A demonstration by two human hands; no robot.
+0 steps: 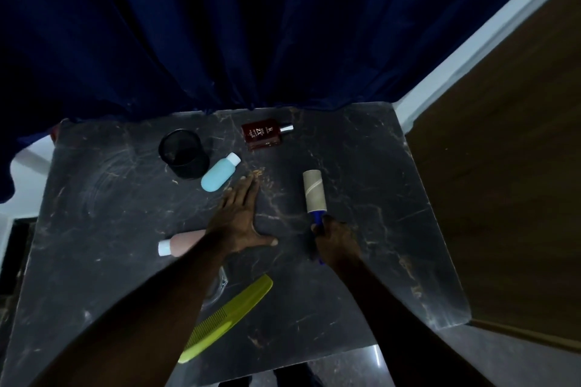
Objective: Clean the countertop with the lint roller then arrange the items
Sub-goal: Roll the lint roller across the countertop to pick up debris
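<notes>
My right hand grips the blue handle of the lint roller, whose tan roll lies on the dark marble countertop pointing away from me. My left hand rests flat on the countertop with fingers together, its tips beside a small patch of tan crumbs. A blue bottle lies just left of those fingertips. A pink bottle lies partly under my left forearm. A yellow-green comb lies near the front edge. A brown perfume bottle lies at the back.
A black mesh cup stands at the back left beside the blue bottle. A dark blue curtain hangs behind the countertop. A wooden panel borders the right side. Something clear and glassy shows under my left forearm.
</notes>
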